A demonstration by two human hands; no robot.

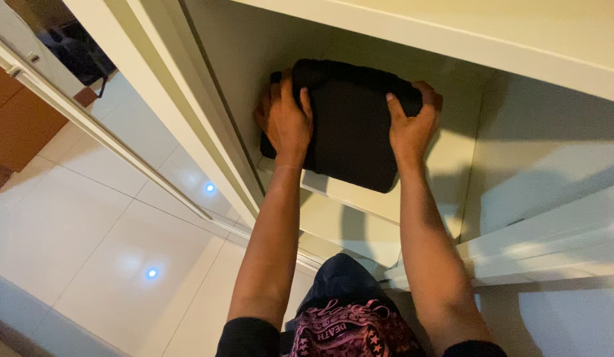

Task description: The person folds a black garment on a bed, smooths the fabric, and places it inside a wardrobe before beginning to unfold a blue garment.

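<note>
Your two hands are on a folded black garment (pixel 352 129) that lies on a cream wardrobe shelf (pixel 360 198), just above the middle of the frame. Your left hand (pixel 288 122) presses flat on its left side, fingers spread over the top and curling round the far edge. Your right hand (pixel 410 122) clamps the upper right corner, thumb on top and fingers wrapped behind. The bundle's long axis seems to run from the upper left towards the lower right of the frame, though the dark cloth hides its folds. Both hands sit at its far end; its near edge overhangs the shelf lip towards you.
</note>
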